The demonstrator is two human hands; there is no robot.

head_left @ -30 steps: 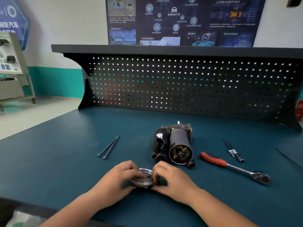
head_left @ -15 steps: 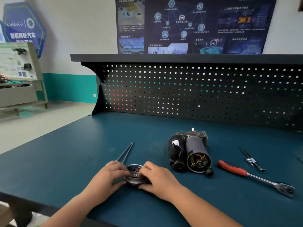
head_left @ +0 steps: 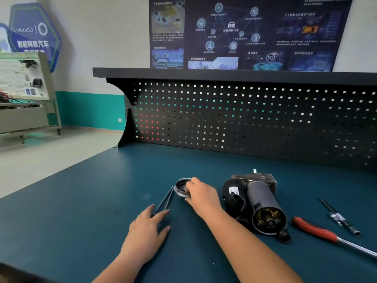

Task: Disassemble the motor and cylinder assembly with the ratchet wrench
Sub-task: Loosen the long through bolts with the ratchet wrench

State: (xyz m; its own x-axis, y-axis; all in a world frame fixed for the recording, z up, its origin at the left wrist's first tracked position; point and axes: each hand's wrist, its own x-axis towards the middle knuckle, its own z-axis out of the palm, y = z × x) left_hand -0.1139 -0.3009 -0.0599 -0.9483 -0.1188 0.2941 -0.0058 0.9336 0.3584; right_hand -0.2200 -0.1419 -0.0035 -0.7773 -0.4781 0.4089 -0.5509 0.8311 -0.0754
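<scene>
- the right hand [head_left: 201, 196] grips the round metal cap [head_left: 181, 187] by its right rim with curled fingers; the grip is narrow, and the cap sits on the table [head_left: 81, 221].
- the left hand [head_left: 146, 231] lies flat and relaxed on the table, nearer to the person than the grip and to its left; it holds nothing, and its fingertips touch the near ends of the two long bolts [head_left: 166, 198].
- the bolts run from these fingertips up to the left edge of the cap, ending just beside it.
- the motor and cylinder assembly [head_left: 263, 201] lies on its side to the right of the grip, near the right hand but apart from it, with its open end toward the person.
- the ratchet wrench [head_left: 318, 231], with a red handle, lies farther right, beyond the assembly, apart from both hands.
- the extension bar [head_left: 338, 218] lies just behind the wrench, farthest from the grip.
</scene>
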